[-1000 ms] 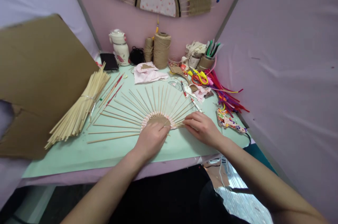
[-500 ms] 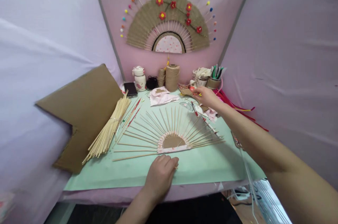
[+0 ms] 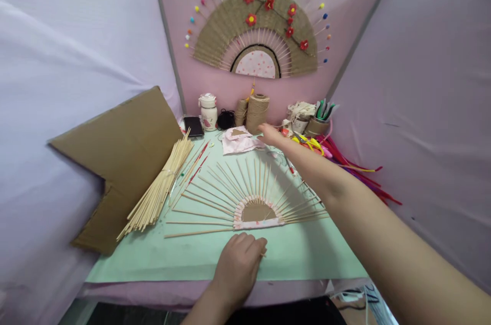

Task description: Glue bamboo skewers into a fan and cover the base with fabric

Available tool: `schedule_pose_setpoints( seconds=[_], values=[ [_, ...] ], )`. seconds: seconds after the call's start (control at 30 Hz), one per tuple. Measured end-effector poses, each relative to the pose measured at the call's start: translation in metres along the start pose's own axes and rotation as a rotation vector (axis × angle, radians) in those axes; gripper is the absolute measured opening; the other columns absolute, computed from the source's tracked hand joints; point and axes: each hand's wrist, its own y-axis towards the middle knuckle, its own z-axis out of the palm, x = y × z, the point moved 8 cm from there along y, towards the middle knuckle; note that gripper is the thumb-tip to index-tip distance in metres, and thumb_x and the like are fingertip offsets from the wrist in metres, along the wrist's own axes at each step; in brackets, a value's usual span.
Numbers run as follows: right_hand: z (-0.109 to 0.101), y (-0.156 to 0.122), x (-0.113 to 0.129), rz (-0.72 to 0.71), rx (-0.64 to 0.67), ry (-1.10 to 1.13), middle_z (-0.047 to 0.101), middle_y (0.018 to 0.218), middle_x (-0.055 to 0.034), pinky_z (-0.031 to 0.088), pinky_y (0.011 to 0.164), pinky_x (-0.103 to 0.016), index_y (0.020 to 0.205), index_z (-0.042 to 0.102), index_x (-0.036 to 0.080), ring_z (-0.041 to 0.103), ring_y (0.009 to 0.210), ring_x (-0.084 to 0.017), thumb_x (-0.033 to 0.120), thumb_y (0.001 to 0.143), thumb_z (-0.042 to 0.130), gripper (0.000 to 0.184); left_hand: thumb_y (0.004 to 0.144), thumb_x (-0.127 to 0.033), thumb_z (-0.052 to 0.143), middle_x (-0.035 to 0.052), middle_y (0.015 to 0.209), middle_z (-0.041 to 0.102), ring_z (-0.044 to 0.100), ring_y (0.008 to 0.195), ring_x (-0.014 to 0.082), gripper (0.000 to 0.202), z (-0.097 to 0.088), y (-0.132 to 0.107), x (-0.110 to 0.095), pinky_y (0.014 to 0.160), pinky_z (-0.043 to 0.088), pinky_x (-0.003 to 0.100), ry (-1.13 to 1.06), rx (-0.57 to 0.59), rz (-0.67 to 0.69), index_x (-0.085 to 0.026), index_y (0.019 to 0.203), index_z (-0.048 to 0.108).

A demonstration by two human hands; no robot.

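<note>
My left hand (image 3: 240, 261) rests closed at the table's front, just below the fan frame. A small pale tip pokes out past its fingers, too little to name. The fan frame has thin wooden sticks (image 3: 207, 196) spreading from a half-round cardboard piece (image 3: 259, 211) edged with pink-dotted fabric. My right hand (image 3: 270, 135) reaches to the back of the table with its fingers apart and nothing visible in them. It is close to the large cone of twine (image 3: 258, 113) and the pink fabric (image 3: 241, 145). My right forearm covers part of the sticks' right side.
A bundle of sticks (image 3: 161, 182) and a bent cardboard sheet (image 3: 126, 146) lie left. At the back stand a white bottle (image 3: 208, 113) and black yarn (image 3: 226, 119). Yellow-handled scissors (image 3: 312, 145) and red pipe cleaners (image 3: 345, 161) are right. A finished fan (image 3: 230, 23) hangs behind.
My right hand has moved left, from the small things at the back right toward the twine and fabric. The scissors now show. My left hand stays closed; the view has shifted slightly.
</note>
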Motion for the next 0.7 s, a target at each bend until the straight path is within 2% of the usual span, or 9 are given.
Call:
schedule_pose_setpoints(
  seconds=[0.1,0.2,0.33,0.4,0.5,0.57,0.63,0.7],
  values=[
    [0.013,0.024,0.046,-0.081,0.041,0.031,0.058,0.132,-0.0155,0.040,0.100,-0.028,0.131,0.055,0.012,0.054,0.119,-0.021,0.032,0.090,0.062,0.047,0.096,-0.016,0.039,0.0023,0.068,0.059,0.052,0.063,0.0190,0.022,0.000,-0.001,0.001,0.058,0.037,0.032,-0.022,-0.004,-0.011,-0.019,0.096,0.062],
    [0.025,0.043,0.082,-0.092,0.079,0.035,0.060,0.128,-0.0146,0.047,0.095,-0.032,0.129,0.055,0.011,0.058,0.113,-0.022,0.045,0.090,0.063,0.053,0.096,-0.016,0.039,0.0023,0.068,0.059,0.052,0.063,0.0187,0.022,0.001,-0.003,0.002,0.058,0.036,0.031,-0.037,-0.008,-0.027,-0.020,0.094,0.061],
    [0.032,0.052,0.106,-0.033,0.092,-0.017,0.060,0.125,-0.0095,0.054,0.088,-0.043,0.126,0.057,0.017,0.062,0.105,-0.022,0.038,0.093,0.061,0.039,0.095,-0.016,0.039,0.0023,0.067,0.060,0.052,0.062,0.0184,0.022,0.000,-0.002,0.003,0.058,0.035,0.031,-0.065,-0.018,-0.017,-0.020,0.094,0.060],
    [0.027,0.049,0.109,-0.021,0.072,-0.047,0.060,0.124,-0.0106,0.054,0.088,-0.043,0.124,0.058,0.016,0.062,0.105,-0.023,0.036,0.094,0.060,0.036,0.096,-0.016,0.039,0.0025,0.068,0.060,0.052,0.062,0.0186,0.023,-0.001,-0.001,0.003,0.057,0.035,0.031,-0.073,-0.012,-0.019,-0.019,0.095,0.061],
    [0.006,0.041,0.107,-0.029,-0.003,-0.080,0.063,0.117,-0.0226,0.049,0.092,-0.044,0.116,0.061,0.004,0.060,0.109,-0.028,0.031,0.101,0.046,0.034,0.097,-0.017,0.039,0.0027,0.067,0.059,0.052,0.063,0.0187,0.024,-0.003,0.000,0.003,0.057,0.036,0.031,-0.068,-0.008,-0.016,-0.019,0.094,0.062],
    [-0.016,0.035,0.103,-0.039,-0.072,-0.099,0.062,0.117,-0.0272,0.043,0.096,-0.048,0.115,0.060,0.002,0.056,0.116,-0.032,0.030,0.104,0.031,0.042,0.097,-0.017,0.039,0.0028,0.067,0.059,0.052,0.063,0.0182,0.024,-0.005,0.001,0.003,0.058,0.037,0.031,-0.073,-0.016,-0.013,-0.018,0.095,0.063],
    [-0.046,0.024,0.098,-0.063,-0.176,-0.115,0.062,0.118,-0.0249,0.037,0.102,-0.050,0.114,0.061,0.006,0.050,0.122,-0.033,0.031,0.105,0.025,0.045,0.097,-0.016,0.039,0.0031,0.067,0.060,0.052,0.063,0.0176,0.025,-0.006,0.000,0.003,0.059,0.039,0.031,-0.092,-0.027,-0.018,-0.018,0.097,0.064],
    [-0.086,0.001,0.093,-0.112,-0.430,-0.086,0.065,0.111,-0.0192,0.038,0.102,-0.049,0.105,0.064,0.010,0.050,0.120,-0.031,0.033,0.104,0.026,0.044,0.096,-0.015,0.039,0.0031,0.067,0.060,0.053,0.063,0.0170,0.026,-0.008,0.000,0.003,0.059,0.040,0.030,-0.136,-0.052,-0.028,-0.017,0.099,0.064]
  ],
)
